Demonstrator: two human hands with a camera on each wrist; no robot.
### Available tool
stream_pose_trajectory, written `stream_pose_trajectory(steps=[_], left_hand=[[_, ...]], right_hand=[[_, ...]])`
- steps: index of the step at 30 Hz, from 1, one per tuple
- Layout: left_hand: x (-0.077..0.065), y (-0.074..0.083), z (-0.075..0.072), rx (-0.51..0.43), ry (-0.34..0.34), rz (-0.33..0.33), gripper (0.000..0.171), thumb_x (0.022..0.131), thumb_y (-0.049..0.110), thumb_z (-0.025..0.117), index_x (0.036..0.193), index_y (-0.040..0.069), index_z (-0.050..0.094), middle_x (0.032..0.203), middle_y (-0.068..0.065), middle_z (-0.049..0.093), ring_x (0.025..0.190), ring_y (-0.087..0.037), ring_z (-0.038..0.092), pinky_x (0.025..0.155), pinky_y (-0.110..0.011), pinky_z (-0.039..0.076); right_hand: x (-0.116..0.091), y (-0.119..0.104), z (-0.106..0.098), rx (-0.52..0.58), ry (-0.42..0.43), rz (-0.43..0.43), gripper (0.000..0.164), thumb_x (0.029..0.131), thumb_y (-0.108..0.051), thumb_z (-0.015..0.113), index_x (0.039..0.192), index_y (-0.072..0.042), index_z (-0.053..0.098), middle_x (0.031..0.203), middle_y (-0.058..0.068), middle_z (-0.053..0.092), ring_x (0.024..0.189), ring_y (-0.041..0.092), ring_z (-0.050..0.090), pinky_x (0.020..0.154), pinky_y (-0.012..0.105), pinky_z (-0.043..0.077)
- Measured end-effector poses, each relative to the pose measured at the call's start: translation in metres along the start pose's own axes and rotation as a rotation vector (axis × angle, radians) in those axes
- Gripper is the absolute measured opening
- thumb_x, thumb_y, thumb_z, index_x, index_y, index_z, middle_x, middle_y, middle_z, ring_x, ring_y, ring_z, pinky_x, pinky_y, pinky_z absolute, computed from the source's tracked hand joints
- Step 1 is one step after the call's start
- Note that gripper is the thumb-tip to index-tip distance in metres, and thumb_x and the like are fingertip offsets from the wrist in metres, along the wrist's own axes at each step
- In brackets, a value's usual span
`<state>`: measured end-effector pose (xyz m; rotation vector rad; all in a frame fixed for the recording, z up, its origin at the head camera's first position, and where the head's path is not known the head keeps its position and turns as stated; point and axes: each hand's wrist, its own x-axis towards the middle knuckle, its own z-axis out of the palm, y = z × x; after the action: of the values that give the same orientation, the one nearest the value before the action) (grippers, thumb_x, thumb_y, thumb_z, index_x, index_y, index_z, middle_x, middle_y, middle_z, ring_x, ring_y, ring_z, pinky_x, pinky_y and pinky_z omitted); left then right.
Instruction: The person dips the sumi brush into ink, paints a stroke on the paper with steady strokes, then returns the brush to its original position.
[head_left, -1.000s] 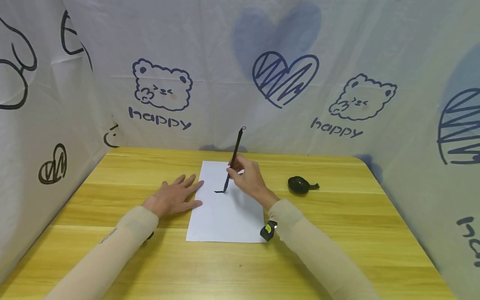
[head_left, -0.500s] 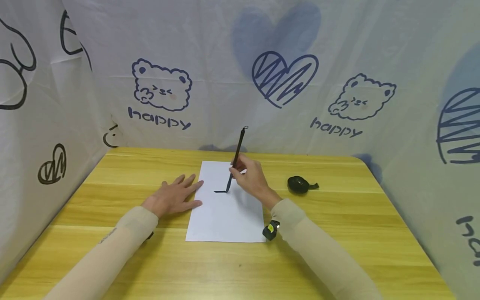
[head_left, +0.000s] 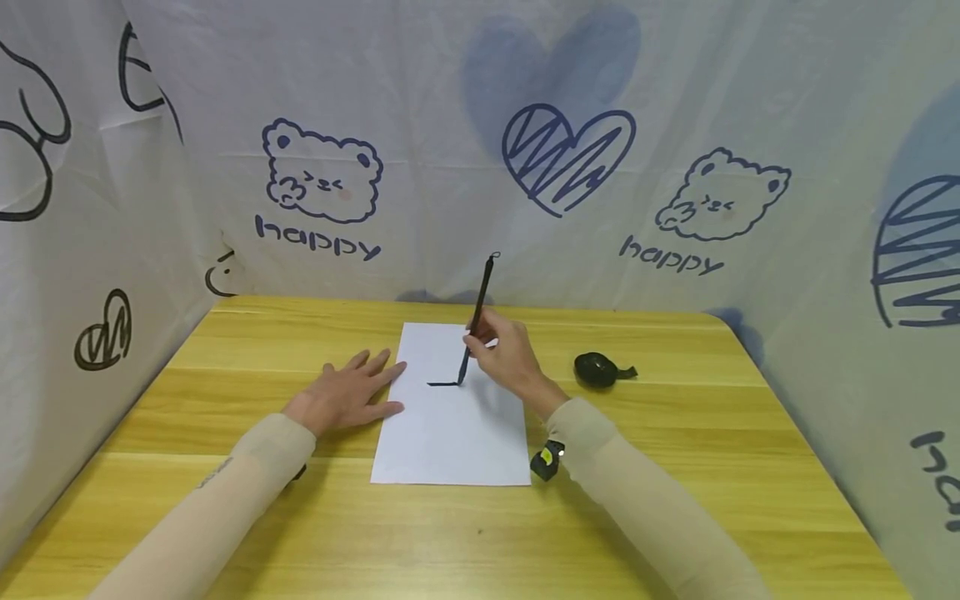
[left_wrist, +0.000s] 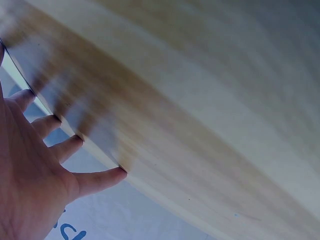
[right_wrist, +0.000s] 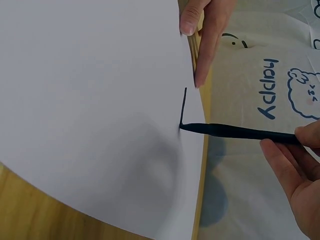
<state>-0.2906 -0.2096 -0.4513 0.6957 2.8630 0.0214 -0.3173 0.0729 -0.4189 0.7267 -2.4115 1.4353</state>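
My right hand pinches a dark writing brush between thumb and fingers, held nearly upright with a slight lean to the right. Its tip meets the white sheet of paper at the right end of a short black line. In the right wrist view the brush touches the end of that same thin stroke. My left hand lies spread on the table, its fingertips at the paper's left edge. The left wrist view shows the left hand with fingers stretched apart.
A small round black object with a short tab sits on the wooden table right of the paper. White cloth with printed bears and hearts hangs behind the table and along both sides.
The right hand and brush have slid a little to the right, and the black line on the paper has grown longer. The left hand stays in place.
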Motion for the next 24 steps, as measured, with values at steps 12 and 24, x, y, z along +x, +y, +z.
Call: stream_pose_trajectory(steps=[12, 24], left_hand=[[-0.001, 0.001, 0.000, -0.006, -0.001, -0.001, 0.078, 0.102, 0.068, 0.042, 0.165, 0.024, 0.029, 0.171, -0.016, 0.025, 0.154, -0.048, 0.029, 0.108, -0.084, 0.030], [-0.001, 0.000, 0.001, -0.005, 0.003, -0.001, 0.078, 0.102, 0.069, 0.041, 0.165, 0.024, 0.028, 0.171, -0.016, 0.025, 0.154, -0.049, 0.029, 0.107, -0.084, 0.030]], right_hand=[[-0.001, 0.001, -0.007, -0.015, 0.003, -0.010, 0.010, 0.093, 0.004, 0.070, 0.102, 0.005, 0.065, 0.088, 0.020, 0.074, 0.079, 0.030, 0.074, 0.070, 0.028, 0.063], [-0.003, 0.003, -0.011, -0.030, -0.003, 0.007, 0.011, 0.094, 0.003, 0.069, 0.104, 0.005, 0.065, 0.091, 0.019, 0.074, 0.081, 0.029, 0.074, 0.070, 0.027, 0.063]])
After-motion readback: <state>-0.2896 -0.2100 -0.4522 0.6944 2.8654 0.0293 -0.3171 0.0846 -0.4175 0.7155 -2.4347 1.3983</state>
